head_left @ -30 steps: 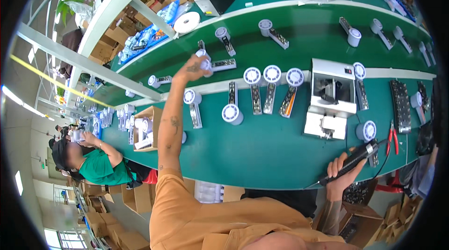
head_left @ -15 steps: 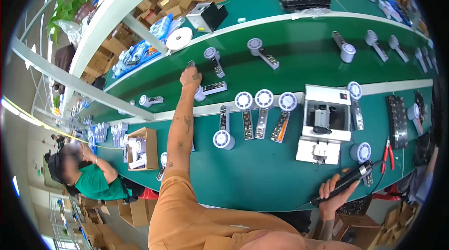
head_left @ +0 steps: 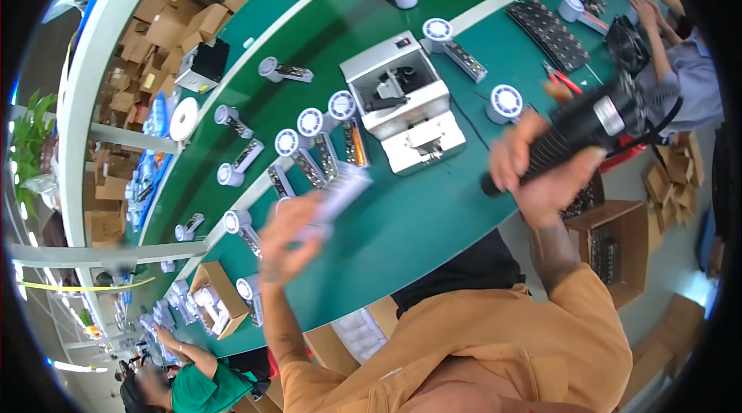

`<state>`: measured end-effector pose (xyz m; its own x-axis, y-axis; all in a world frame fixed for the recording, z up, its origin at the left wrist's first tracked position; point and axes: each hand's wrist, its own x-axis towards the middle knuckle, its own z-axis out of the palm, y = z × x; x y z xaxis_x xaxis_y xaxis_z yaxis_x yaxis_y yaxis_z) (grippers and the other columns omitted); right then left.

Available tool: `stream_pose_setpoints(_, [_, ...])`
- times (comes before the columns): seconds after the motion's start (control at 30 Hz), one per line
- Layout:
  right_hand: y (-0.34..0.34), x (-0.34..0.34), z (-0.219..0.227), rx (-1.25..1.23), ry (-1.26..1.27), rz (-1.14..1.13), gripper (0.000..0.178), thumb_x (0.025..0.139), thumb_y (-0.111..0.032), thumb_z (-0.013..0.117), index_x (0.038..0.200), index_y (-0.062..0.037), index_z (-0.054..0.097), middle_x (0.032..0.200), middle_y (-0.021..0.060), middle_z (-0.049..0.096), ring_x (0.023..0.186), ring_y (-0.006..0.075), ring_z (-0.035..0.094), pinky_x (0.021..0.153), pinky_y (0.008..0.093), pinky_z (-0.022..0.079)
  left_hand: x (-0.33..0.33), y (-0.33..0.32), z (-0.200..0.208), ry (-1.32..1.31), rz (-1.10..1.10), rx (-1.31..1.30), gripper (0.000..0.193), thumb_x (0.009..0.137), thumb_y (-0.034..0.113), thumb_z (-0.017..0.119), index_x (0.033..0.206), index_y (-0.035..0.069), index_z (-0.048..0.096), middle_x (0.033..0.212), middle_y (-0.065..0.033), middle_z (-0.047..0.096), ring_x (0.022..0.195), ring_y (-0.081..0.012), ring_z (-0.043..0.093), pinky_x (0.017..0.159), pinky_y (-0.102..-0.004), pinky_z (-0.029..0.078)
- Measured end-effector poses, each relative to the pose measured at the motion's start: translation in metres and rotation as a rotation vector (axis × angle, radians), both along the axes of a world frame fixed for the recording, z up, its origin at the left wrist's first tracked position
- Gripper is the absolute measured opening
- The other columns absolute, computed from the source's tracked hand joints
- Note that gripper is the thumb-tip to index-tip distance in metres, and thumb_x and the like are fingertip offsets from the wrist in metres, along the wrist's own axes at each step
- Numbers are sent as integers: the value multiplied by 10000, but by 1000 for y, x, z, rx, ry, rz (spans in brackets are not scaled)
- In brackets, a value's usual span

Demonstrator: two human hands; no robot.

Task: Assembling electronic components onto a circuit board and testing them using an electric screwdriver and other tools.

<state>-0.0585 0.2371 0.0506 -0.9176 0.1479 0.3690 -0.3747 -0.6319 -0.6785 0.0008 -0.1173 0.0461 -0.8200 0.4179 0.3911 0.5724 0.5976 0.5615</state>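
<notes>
My left hand (head_left: 290,241) is closed around a pale white device (head_left: 345,192), lifted over the near side of the table and smeared by motion. Its rectangular arm points up and right; my fingers hide much of the rest. In my right hand (head_left: 533,169) is a black electric screwdriver (head_left: 580,133) with a cord, its front end tilted down to the left. Several similar devices, each a round slotted head on a rectangular arm, stand past my left hand, one with an orange strip (head_left: 355,142). Another round-headed device (head_left: 506,104) lies behind the screwdriver.
A white bench machine (head_left: 402,92) stands at the table's middle. Red-handled pliers (head_left: 563,79) and a black tray of small parts (head_left: 547,34) lie right of it. A cardboard box of white parts (head_left: 220,301) is at left. Co-workers sit at both sides.
My left hand has come back from the green strip at the far side, now with a white device in it. My right hand has raised the screwdriver. The view has swung to the right.
</notes>
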Motion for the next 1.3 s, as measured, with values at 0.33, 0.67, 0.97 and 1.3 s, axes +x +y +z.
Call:
stream_pose_setpoints(0.33, [-53, -65, -26, 397, 350, 30, 475, 982, -328, 617, 1195, 68, 464, 620, 8, 559, 506, 58, 521, 456, 218, 394, 2, 100, -61, 112, -310, -468, 481, 764, 86, 702, 1239, 31, 646, 1396, -52, 561, 1108, -265, 548, 902, -401, 458])
stream_pose_setpoints(0.67, [-34, -20, -27, 343, 63, 15, 894, 902, -720, 507, 1275, 84, 387, 613, 92, 498, 439, 138, 490, 406, 274, 403, -1, 100, -68, 142, -241, -454, 493, 708, 104, 731, 1197, 67, 683, 1360, -2, 589, 1071, -229, 553, 913, -387, 459])
stream_pose_setpoints(0.97, [-34, -23, -52, 255, 146, 107, 565, 1019, -469, 495, 1273, 33, 434, 716, 87, 572, 504, 88, 504, 461, 234, 393, -1, 103, -64, 104, -250, -413, 471, 717, 58, 731, 1183, 30, 667, 1351, -36, 591, 1065, -252, 553, 899, -399, 466])
stream_pose_setpoints(1.3, [-36, -18, -44, 341, 20, 64, 871, 903, -710, 519, 1243, 81, 382, 629, 95, 511, 444, 131, 479, 415, 278, 402, 0, 101, -70, 137, -232, -440, 487, 717, 91, 725, 1199, 57, 671, 1363, -20, 583, 1053, -226, 555, 901, -384, 459])
